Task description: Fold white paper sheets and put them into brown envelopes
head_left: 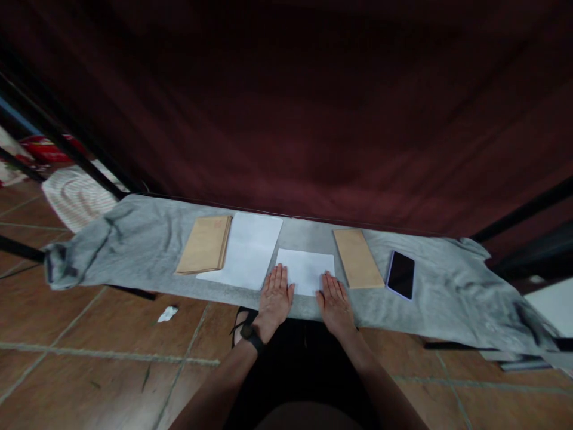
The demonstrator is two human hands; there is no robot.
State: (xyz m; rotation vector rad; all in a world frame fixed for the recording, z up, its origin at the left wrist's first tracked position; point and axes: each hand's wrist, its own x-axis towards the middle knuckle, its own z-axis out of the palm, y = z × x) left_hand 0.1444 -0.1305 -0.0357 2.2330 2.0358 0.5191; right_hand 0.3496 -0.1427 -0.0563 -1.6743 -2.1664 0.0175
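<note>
A small white sheet of paper (308, 270), perhaps folded, lies crosswise on the grey cloth in front of me. My left hand (276, 294) rests flat on its left end, fingers stretched out, a dark band round the wrist. On the paper's right end lies my right hand (334, 298), also flat with fingers extended. Larger white sheets (253, 245) spread just left of my left hand. Beyond them sits a stack of brown envelopes (203, 243). To the right of my right hand is a single brown envelope (358, 258).
A phone (401, 275) with a dark screen lies right of the single envelope. Grey cloth (147, 239) covers the narrow bench. A dark red curtain (286, 149) hangs behind it, with black metal bars (528, 209) at both sides. A white scrap (168, 313) lies on the tiled floor.
</note>
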